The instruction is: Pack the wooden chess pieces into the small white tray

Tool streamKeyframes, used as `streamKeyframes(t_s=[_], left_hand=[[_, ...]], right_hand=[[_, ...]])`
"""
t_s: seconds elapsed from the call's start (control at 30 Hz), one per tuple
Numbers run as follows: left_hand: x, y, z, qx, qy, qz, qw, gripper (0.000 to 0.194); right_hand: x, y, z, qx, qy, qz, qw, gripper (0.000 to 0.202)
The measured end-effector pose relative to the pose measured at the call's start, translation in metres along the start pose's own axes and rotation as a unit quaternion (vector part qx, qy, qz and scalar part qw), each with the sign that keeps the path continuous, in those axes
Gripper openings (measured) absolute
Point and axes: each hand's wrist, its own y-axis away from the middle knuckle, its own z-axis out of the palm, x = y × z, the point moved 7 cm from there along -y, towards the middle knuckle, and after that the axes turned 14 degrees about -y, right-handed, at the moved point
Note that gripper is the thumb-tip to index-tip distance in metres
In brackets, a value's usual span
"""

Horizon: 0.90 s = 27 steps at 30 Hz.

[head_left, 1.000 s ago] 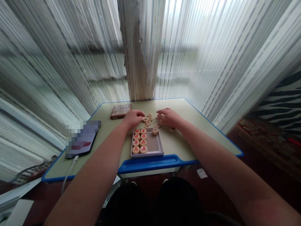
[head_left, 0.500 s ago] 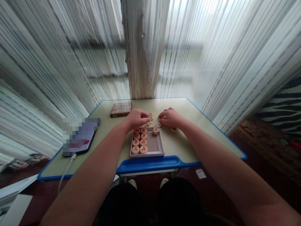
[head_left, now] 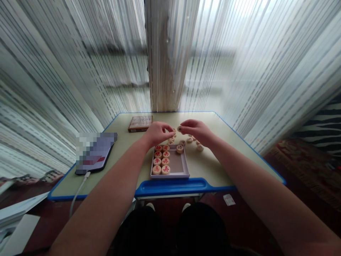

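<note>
An open white box point(head_left: 187, 173) lies near the table's front edge. Two columns of round pieces with red characters point(head_left: 165, 161) fill its left side, and one dark-lettered piece point(head_left: 179, 149) sits at its upper right. My right hand point(head_left: 195, 128) pinches a round piece point(head_left: 179, 128) at its fingertips, above the table. Beside it on the left, my left hand point(head_left: 161, 132) is curled over loose pieces behind the box; whether its fingertips grip one is hidden. More loose pieces point(head_left: 189, 140) lie behind and right of the box, partly under my right hand.
A flat brown box point(head_left: 140, 122) lies at the back left of the table point(head_left: 122, 153). A phone point(head_left: 97, 153) with a white cable point(head_left: 80, 190) rests at the left edge. Blue trim point(head_left: 173, 185) with a shallow groove runs along the front.
My right hand has lifted a piece and moved it left towards my left hand, uncovering loose pieces. The view has shifted slightly, so the table appears further right.
</note>
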Motion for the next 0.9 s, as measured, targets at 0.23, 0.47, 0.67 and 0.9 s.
streamKeyframes(t_s=[0.23, 0.47, 0.67, 0.9], left_hand=[[0.001, -0.003, -0.002, 0.008, 0.041, 0.011, 0.999, 0.031], [0.004, -0.003, -0.005, 0.020, 0.066, 0.010, 0.998, 0.029], [0.009, -0.001, -0.002, 0.014, 0.117, 0.025, 0.993, 0.038], [0.015, 0.000, -0.007, 0.030, 0.103, 0.043, 0.993, 0.035]], right_hand=[[-0.001, 0.006, 0.009, -0.014, -0.085, 0.048, 0.995, 0.025], [0.000, 0.006, 0.014, -0.047, -0.057, 0.048, 0.996, 0.027], [-0.003, 0.008, 0.017, -0.059, -0.028, 0.035, 0.997, 0.025], [-0.010, 0.010, 0.017, -0.064, -0.040, 0.028, 0.997, 0.026]])
